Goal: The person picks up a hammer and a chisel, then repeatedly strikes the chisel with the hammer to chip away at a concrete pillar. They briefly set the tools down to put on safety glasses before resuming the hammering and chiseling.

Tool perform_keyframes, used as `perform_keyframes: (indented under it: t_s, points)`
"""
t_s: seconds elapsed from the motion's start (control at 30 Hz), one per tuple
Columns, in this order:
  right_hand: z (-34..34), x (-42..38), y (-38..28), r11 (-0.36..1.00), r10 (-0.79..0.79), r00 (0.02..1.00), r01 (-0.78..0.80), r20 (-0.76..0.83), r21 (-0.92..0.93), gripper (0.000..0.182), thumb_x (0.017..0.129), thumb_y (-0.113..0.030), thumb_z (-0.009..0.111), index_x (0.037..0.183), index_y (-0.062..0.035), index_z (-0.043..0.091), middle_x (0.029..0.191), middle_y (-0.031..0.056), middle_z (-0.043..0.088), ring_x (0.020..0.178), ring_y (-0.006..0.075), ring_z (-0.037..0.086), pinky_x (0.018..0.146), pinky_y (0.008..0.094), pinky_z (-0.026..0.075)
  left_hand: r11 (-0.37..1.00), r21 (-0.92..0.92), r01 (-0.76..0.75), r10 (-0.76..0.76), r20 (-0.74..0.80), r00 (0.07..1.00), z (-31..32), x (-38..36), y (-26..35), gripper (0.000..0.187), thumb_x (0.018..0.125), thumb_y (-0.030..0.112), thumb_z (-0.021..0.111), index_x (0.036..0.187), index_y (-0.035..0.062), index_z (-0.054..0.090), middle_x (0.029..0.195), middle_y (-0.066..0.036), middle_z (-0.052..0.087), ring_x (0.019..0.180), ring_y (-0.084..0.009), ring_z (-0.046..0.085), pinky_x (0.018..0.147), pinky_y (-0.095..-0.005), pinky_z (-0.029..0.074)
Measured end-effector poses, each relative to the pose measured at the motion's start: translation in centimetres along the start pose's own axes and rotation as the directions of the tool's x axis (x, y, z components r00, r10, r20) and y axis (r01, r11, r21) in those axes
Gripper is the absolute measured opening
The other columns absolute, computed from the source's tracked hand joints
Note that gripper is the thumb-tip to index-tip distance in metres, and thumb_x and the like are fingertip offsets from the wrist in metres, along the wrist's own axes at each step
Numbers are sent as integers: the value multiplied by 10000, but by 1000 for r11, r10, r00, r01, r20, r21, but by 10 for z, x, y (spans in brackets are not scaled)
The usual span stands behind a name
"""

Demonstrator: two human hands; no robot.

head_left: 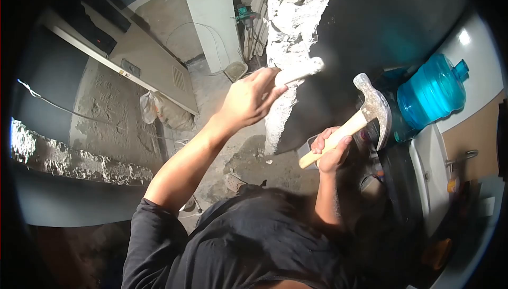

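My right hand (332, 149) is wrapped round the wooden handle of a claw hammer (373, 105), whose metal head points up and away from me. Held in my left hand (253, 98) is a short pale piece (300, 72), pinched between thumb and fingers; I cannot make out exactly what it is. That piece lies across the rough white broken edge of a wall (290, 30). The hammer head is to the right of the pale piece, apart from it.
A blue water bottle (433, 91) stands at the right, above a white sink (427, 170) with a tap. At the left are a pale door (153, 61), a plastic bag (164, 110) and another broken wall edge (79, 157). Below shows the stained floor (248, 157).
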State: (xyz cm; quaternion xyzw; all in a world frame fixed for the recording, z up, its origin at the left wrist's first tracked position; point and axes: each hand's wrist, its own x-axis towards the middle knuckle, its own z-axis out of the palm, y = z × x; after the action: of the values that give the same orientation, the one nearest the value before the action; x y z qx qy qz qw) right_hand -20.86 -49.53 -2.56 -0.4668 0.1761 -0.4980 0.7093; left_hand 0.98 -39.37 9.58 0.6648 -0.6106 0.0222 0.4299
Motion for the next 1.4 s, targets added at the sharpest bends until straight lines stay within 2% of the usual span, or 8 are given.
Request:
perform_keyframes:
  t_s: [0.2,0.83,0.97,1.07,1.1,1.17,1.23,1.4]
  points:
    - [12,-3,-5,998,-54,985,59,165,-27,748,913,-807,386,908,-63,461,644,60,444,496,133,432,496,277,392,997,74,2,-3,22,1000,-4,12,-14,366,979,323,653,1164,9,616,797,-147,648,710,-321,662,662,-400,525]
    - [22,-7,-2,996,-61,979,71,192,-44,741,907,-806,406,902,-67,455,676,55,457,512,136,429,491,281,381,988,151,20,-23,14,1000,-12,17,0,329,993,300,639,1153,14,614,787,-161,637,698,-321,655,661,-384,509]
    - [36,-8,2,811,-585,776,566,236,149,774,908,-822,344,943,-54,439,696,55,454,557,157,415,521,300,367,979,195,-56,64,-34,997,-15,18,1,296,976,267,664,1130,19,618,775,-145,639,679,-331,653,641,-393,514]
    - [43,10,32,672,-739,626,713,249,200,747,934,-788,356,923,-46,438,700,61,463,561,163,411,520,291,340,966,233,-107,116,-24,993,-18,20,2,289,970,264,670,1114,19,617,756,-136,638,666,-325,652,622,-401,511]
    - [5,16,56,759,-497,744,622,446,-193,729,952,-757,373,900,-35,453,706,59,475,564,148,426,509,286,346,967,239,-87,91,-6,996,-18,20,3,289,966,265,673,1108,20,617,749,-132,637,664,-322,653,616,-403,510]
    - [34,15,61,836,-243,956,293,167,-464,724,955,-742,390,890,-26,473,702,51,478,552,126,437,493,268,349,967,245,-71,72,6,997,-17,20,4,289,962,265,676,1103,20,616,741,-128,637,661,-320,655,610,-406,510]
    - [49,6,28,952,-126,975,170,183,-254,757,934,-770,401,920,-17,483,699,44,473,537,107,441,478,254,350,951,287,-113,127,-28,992,-17,23,4,244,950,285,688,967,60,595,709,-101,630,641,-315,650,559,-409,506]
    - [54,14,33,707,-706,670,687,231,169,776,905,-812,366,889,-40,453,658,64,451,537,147,415,468,284,349,952,296,-74,78,-2,997,-19,22,9,272,951,251,684,1095,30,617,732,-132,637,669,-324,663,616,-407,517]
